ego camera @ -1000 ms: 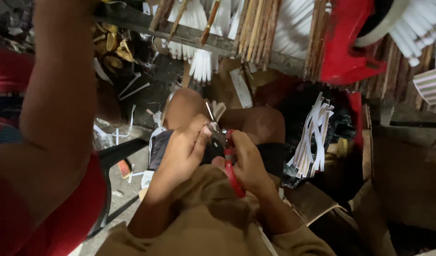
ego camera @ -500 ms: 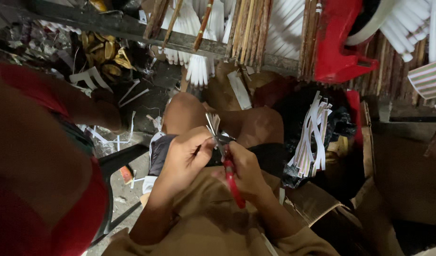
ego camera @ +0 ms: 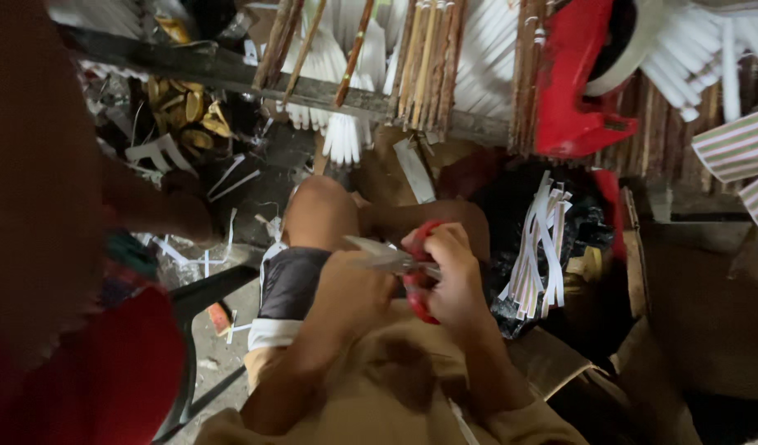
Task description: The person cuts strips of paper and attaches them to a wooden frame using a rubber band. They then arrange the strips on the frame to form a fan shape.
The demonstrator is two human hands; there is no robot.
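Note:
My right hand point(ego camera: 455, 278) grips the red handles of a pair of scissors point(ego camera: 393, 262), whose metal blades point left across my lap. My left hand point(ego camera: 353, 290) is closed just under the blades, touching them; whatever it pinches is hidden by the fingers. Both hands rest above my bent knee point(ego camera: 317, 213) and dark shorts point(ego camera: 290, 282).
A person in a red top point(ego camera: 74, 346) leans in at the left. A bundle of white paper strips point(ego camera: 537, 251) lies to the right. Wooden sticks with white strips point(ego camera: 420, 66) hang over a bar ahead, beside a red plastic object point(ego camera: 577, 82). Paper scraps point(ego camera: 206, 255) litter the floor.
The scissors have tilted from upright to lying sideways, blades pointing left. The small white strips seen earlier between my hands are out of sight. The person at the left has shifted back.

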